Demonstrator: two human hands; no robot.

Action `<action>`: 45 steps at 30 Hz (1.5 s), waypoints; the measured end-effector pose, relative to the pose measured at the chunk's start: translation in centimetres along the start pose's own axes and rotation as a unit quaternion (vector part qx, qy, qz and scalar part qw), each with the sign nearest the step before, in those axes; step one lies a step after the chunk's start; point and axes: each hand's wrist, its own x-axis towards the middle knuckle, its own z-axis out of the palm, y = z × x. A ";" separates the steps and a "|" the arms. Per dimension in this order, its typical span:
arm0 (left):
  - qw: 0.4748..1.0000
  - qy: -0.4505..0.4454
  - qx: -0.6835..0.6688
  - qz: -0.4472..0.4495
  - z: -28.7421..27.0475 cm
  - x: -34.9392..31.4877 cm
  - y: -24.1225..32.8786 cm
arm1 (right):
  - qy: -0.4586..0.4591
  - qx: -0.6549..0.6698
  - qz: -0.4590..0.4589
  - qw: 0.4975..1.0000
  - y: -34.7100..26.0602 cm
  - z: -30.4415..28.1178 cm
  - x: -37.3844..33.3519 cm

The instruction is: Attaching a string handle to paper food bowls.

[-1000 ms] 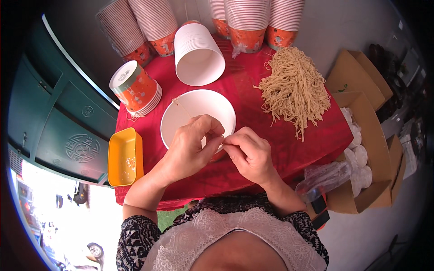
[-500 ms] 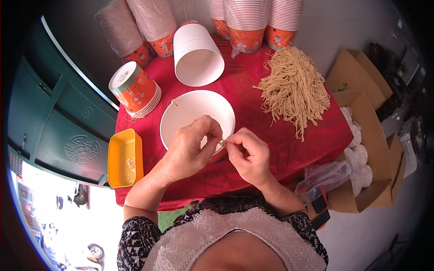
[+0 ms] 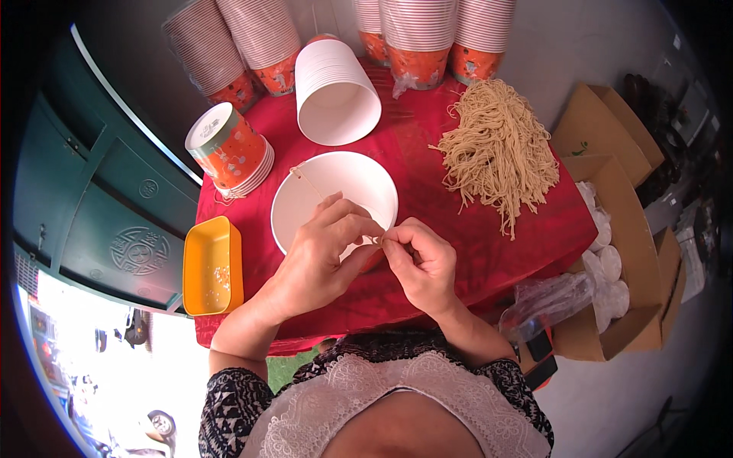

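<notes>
Your left hand [image 3: 321, 252] had stretched its fingers toward your right hand [image 3: 421, 267], which pinched a string [image 3: 300, 173] above the near rim of the white bowl [image 3: 290, 217]. Its far end looked fastened, the near end unfinished. Both hands angled inward; whether your left gripped, I couldn't tell.

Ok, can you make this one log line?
left hand: pinching string; right hand: pinching string; bowl: by hands; string pile: right of bowl; yellow box: left
</notes>
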 end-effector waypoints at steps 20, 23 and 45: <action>0.994 0.016 0.086 0.069 0.3 -0.5 -0.7 | 0.043 -0.117 -0.109 0.986 0.5 -0.7 0.3; 0.995 0.017 0.076 0.064 0.1 -0.5 -0.6 | 0.055 -0.155 -0.141 0.976 0.5 -0.9 0.5; 0.996 -0.044 0.061 0.047 -0.9 -0.7 -1.1 | 0.039 -0.291 -0.144 0.945 3.3 -2.0 0.9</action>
